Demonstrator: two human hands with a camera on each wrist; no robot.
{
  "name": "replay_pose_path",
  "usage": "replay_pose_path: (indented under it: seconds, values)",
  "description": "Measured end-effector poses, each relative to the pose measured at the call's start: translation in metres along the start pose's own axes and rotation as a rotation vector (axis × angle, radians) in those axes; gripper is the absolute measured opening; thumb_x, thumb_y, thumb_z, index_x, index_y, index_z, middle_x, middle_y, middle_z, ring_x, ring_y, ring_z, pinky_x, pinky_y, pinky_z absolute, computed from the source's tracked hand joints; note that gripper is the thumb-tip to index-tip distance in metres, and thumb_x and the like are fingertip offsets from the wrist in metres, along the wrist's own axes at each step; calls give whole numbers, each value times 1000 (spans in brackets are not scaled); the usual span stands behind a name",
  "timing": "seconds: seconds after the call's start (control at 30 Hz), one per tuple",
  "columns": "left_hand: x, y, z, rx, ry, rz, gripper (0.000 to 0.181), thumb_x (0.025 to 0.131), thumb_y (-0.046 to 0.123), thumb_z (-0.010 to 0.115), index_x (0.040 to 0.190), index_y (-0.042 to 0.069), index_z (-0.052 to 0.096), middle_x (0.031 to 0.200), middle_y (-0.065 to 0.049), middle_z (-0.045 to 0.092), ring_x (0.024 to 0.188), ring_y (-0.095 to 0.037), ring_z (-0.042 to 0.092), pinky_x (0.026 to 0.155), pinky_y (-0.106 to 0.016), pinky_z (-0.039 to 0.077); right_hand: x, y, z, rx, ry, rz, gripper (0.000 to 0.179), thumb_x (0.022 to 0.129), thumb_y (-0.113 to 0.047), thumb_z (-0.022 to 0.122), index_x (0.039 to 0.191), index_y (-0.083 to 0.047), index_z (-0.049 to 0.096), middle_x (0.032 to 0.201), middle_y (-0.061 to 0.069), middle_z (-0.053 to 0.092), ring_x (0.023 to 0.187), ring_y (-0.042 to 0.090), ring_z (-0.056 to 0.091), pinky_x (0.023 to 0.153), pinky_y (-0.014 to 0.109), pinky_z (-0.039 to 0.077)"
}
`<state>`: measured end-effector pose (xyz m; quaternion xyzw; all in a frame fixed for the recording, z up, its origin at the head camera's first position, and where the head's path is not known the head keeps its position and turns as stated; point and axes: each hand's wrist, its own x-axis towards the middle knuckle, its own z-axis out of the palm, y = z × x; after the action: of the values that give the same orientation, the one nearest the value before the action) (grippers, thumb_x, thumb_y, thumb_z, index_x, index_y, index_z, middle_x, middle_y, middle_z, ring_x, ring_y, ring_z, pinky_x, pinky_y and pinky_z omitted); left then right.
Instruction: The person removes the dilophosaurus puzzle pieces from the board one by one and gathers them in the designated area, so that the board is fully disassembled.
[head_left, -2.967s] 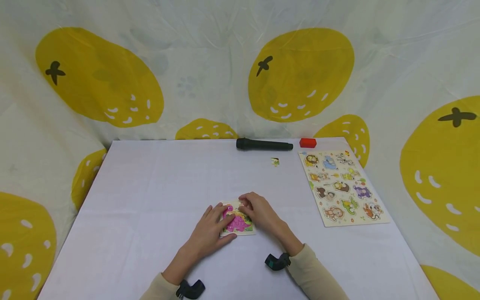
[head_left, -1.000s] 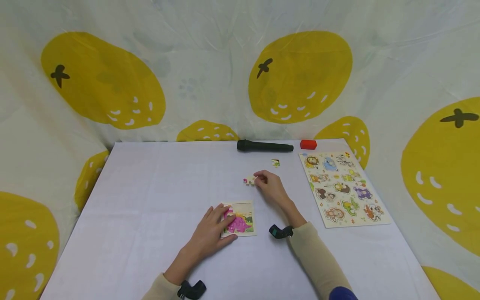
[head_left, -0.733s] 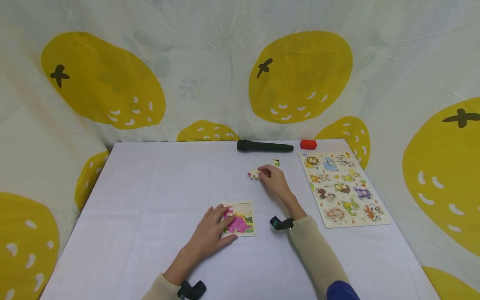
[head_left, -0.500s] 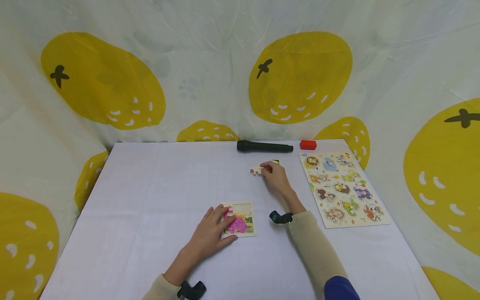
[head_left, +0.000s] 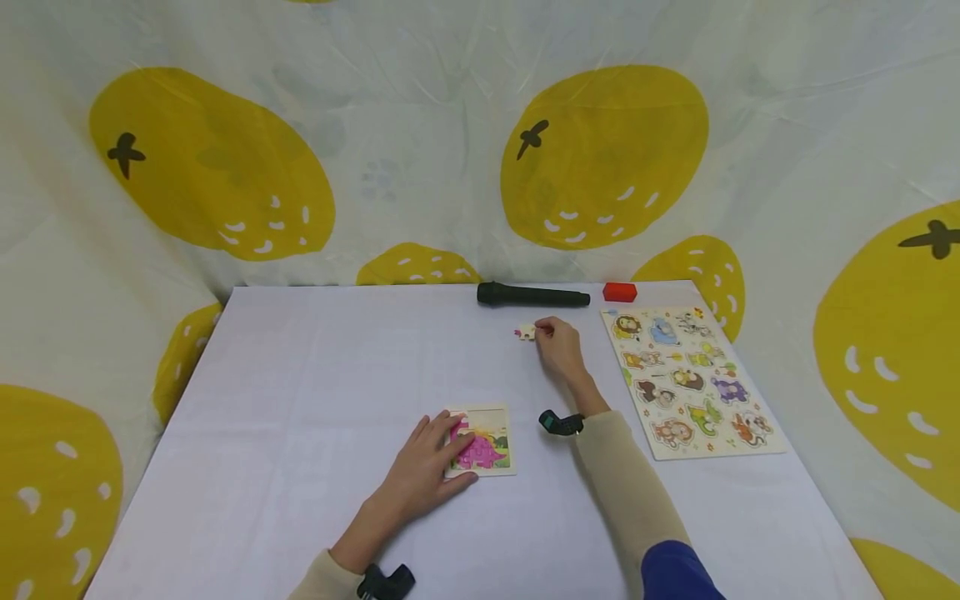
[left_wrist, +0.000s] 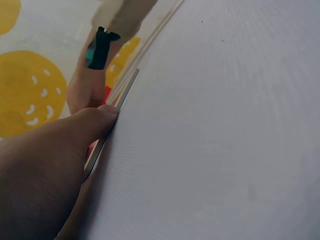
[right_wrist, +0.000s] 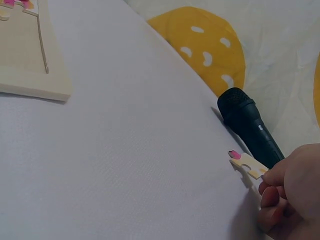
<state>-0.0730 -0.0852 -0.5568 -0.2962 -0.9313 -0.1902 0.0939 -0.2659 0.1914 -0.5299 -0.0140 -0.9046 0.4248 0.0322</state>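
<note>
My left hand [head_left: 423, 462] rests on a small wooden jigsaw board [head_left: 497, 420] with a pink dinosaur picture, its fingers lying over the left side. The thumb presses along the near edge, seen close in the left wrist view. A bare strip of wood shows at the board's top. Farther away, my right hand [head_left: 561, 346] pinches a cream jigsaw piece [right_wrist: 250, 165] with a pink tip by its right end. The right wrist view shows that piece raised over the cloth, its shadow below. The small loose piece from the earlier frames is hidden behind the right hand.
A black microphone [head_left: 532, 295] lies along the far table edge, just beyond the right hand. To its right sits a red block [head_left: 619, 292]. A larger animal puzzle board [head_left: 720, 442] lies on the right side of the white-covered table [head_left: 300, 400].
My right hand has lifted the cream piece off the dinosaur board and carried it away toward the microphone, uncovering the bare strip. The left hand has stayed on the board.
</note>
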Motion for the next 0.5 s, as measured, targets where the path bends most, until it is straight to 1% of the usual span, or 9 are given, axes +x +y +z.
replay_pose_path:
  seconds: [0.17, 0.3, 0.4, 0.5]
  values:
    - [0, 0, 1, 4, 2, 4, 61, 89, 56, 68, 138, 21, 62, 149, -8, 50, 145, -32, 42, 119, -54, 33, -1, 1, 1, -16, 26, 20, 26, 100, -11, 55, 120, 0, 65, 113, 18, 63, 101, 29, 58, 90, 42, 53]
    - [0, -1, 0, 4, 9, 8, 60, 88, 55, 68, 137, 21, 62, 149, -8, 50, 145, -32, 42, 119, -54, 34, -3, 0, 2, -30, 38, -3, 26, 97, -11, 57, 118, 2, 67, 110, 18, 63, 98, 29, 57, 87, 41, 52]
    - [0, -1, 0, 2, 12, 10, 60, 88, 55, 69, 137, 20, 62, 149, -9, 51, 145, -32, 42, 119, -54, 33, -4, 0, 5, -51, 46, -19, 26, 96, -12, 61, 116, 3, 68, 105, 19, 64, 95, 28, 56, 84, 40, 49]
    - [0, -1, 0, -1, 11, 11, 60, 88, 55, 69, 137, 21, 62, 149, -9, 51, 145, -32, 42, 119, -54, 33, -2, 0, 8, -89, 40, -14, 28, 95, -15, 64, 116, 4, 69, 100, 17, 63, 92, 27, 54, 82, 37, 46]
